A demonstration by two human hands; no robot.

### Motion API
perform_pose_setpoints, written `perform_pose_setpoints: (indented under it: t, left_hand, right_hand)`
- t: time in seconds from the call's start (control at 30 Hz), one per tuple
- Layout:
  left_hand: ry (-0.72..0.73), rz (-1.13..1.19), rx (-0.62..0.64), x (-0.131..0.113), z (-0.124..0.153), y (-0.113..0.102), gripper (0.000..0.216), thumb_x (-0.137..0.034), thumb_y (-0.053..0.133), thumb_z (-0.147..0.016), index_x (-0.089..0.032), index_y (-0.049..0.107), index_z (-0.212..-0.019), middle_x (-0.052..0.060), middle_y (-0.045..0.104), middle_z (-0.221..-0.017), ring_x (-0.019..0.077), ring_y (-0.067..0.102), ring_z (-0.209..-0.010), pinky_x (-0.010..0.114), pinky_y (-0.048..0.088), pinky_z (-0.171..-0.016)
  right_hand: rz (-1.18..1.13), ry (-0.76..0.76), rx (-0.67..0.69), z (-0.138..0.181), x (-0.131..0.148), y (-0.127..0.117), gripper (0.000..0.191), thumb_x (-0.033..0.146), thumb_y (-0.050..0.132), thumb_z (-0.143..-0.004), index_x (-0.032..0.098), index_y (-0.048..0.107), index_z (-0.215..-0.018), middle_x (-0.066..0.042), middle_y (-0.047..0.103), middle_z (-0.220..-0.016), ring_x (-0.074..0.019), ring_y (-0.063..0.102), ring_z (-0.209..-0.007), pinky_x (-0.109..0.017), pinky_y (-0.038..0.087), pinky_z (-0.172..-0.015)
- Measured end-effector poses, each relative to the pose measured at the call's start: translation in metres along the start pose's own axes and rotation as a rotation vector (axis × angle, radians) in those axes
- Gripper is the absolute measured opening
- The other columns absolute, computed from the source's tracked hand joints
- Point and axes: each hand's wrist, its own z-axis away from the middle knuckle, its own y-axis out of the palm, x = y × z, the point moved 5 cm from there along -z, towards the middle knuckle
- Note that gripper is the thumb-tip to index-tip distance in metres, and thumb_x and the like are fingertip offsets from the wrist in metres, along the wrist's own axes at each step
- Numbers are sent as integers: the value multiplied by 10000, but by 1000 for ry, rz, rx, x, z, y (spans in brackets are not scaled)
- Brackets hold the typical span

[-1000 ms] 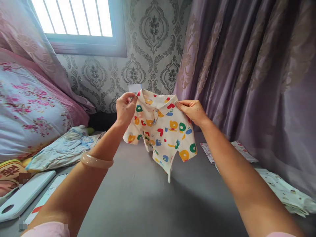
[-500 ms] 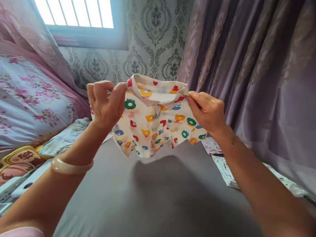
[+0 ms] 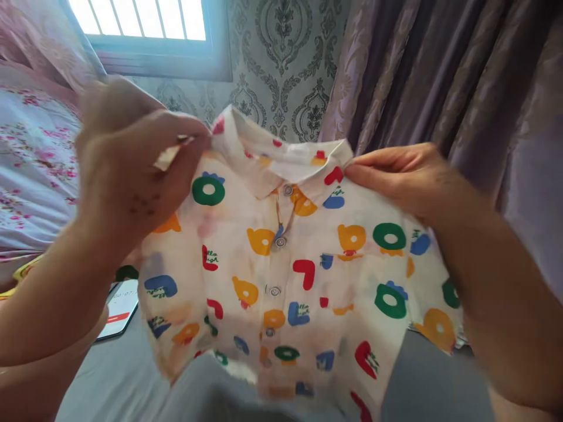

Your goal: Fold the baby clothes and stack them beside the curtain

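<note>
So, left hand (image 3: 127,146) and right hand (image 3: 409,176) are pinching the shirt (image 3: 285,264); pulling evenly should be smoothing its front.

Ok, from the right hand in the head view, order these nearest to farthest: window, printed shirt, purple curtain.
1. Printed shirt: center, pinched by the right hand.
2. Purple curtain: behind that hand, on the right.
3. Window: farther off, at upper left.

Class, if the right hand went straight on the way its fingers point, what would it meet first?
Most likely the collar of the printed shirt, which the right hand pinches; anything beyond is uncertain, since depth is unclear.
</note>
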Motion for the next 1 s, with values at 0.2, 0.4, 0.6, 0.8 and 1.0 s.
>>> perform_pose_setpoints:
  t: [0.2, 0.4, 0.6, 0.8, 1.0]
  left_hand:
    - [-44, 241, 410, 62, 53, 136, 246, -410, 603, -814, -219, 757, -813, 43, 603, -745, 186, 559, -690, 332, 447, -655]
    - [-240, 174, 690, 105, 179, 254, 247, -310, 524, -868, -188, 739, -860, 61, 614, -757, 195, 551, -729, 313, 443, -710]
    - [-177, 16, 768, 111, 239, 295, 327, -293, 372, -986, -180, 676, -1029, 102, 615, -932, 240, 537, -863, 358, 438, -824]
    - [-75, -156, 849, 118, 239, 312, 332, -220, 333, -998, -169, 634, -1129, 130, 597, -1006, 269, 512, -921, 380, 419, -851]
    - [-40, -191, 842, 121, 227, 323, 327, -163, 350, -966, -166, 624, -1144, 153, 586, -1056, 287, 514, -974, 409, 422, -887]
  right_hand:
    - [-13, 166, 314, -31, -141, 49, 376, 545, 753, -737, 212, 794, -907, -53, 786, -883, -221, 717, -729, -307, 578, -625]
    - [544, 71, 332, -10, -262, 92, 248, 396, 570, -909, 280, 788, -941, -20, 783, -944, -221, 695, -859, -281, 490, -711]
    - [808, 46, 405, 9, -323, 119, 299, 340, 444, -1003, 298, 736, -1055, -15, 755, -1072, -197, 683, -957, -250, 442, -750]
    - [945, 57, 429, 0, -346, 125, 332, 375, 390, -1031, 319, 691, -1159, -23, 728, -1127, -205, 666, -1017, -262, 444, -786]
    - [1037, 73, 422, -14, -351, 128, 365, 411, 337, -1046, 326, 655, -1203, -33, 706, -1144, -207, 656, -1006, -267, 427, -762]
